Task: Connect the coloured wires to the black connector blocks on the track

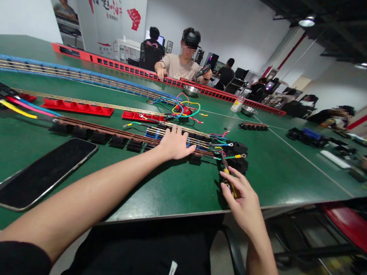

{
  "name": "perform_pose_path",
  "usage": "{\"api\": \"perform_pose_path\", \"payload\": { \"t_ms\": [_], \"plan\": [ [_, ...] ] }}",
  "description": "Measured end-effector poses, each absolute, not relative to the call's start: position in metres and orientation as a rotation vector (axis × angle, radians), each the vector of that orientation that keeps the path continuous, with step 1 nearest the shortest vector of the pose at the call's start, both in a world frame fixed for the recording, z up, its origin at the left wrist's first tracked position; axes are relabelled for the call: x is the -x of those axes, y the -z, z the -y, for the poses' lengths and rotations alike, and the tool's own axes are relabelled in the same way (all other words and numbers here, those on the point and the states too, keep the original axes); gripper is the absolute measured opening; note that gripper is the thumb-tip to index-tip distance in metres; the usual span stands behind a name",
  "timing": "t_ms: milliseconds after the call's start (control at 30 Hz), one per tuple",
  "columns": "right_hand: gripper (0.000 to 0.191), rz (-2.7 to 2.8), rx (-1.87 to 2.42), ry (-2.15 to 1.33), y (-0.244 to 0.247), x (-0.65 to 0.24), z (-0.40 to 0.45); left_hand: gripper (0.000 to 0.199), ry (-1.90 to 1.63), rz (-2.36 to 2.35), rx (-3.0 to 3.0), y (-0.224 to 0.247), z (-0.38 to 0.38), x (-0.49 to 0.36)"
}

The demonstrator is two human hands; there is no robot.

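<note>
The left hand is lying flat, fingers spread, on top of the long black terminal strip, pressing it against the green table, apparently to keep it from sliding. Nothing is gripped there; the palm is just weighing it down. The right hand is closed around a yellow-handled screwdriver, and its tip is angling up and away towards the strip's right end, where the coloured wires are bunching at the black blocks. That end is sitting just beyond the right hand's fingertips, while the rest of the strip is running off to the left under the other palm. A dark phone is lying face up near the left forearm, well clear of the strip. Red strips and a tangle of loose wires are sitting farther out on the table. Across it, another person is working with a tool in hand.
</note>
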State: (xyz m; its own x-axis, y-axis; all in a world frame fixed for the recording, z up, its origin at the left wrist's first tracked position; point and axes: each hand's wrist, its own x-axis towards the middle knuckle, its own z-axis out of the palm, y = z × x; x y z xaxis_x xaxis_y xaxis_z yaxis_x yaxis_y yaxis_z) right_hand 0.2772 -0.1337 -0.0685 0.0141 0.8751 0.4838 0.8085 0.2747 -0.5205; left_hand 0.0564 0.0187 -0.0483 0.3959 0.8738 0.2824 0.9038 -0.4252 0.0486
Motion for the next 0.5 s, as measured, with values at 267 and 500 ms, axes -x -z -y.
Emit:
{"api": "perform_pose_path", "payload": {
  "t_ms": [267, 500],
  "plan": [
    [0.028, 1.828, 1.546, -0.129, 0.0637, -0.2828, 0.1361, 0.072, 0.419, 1.588, 2.525, 0.0483, -0.0179, -0.0563],
    [0.031, 1.603, 1.473, -0.361, 0.0622, -0.2796, 0.1350, 0.072, 0.419, 1.580, 2.517, 0.0477, -0.0175, -0.0554]
  ]
}}
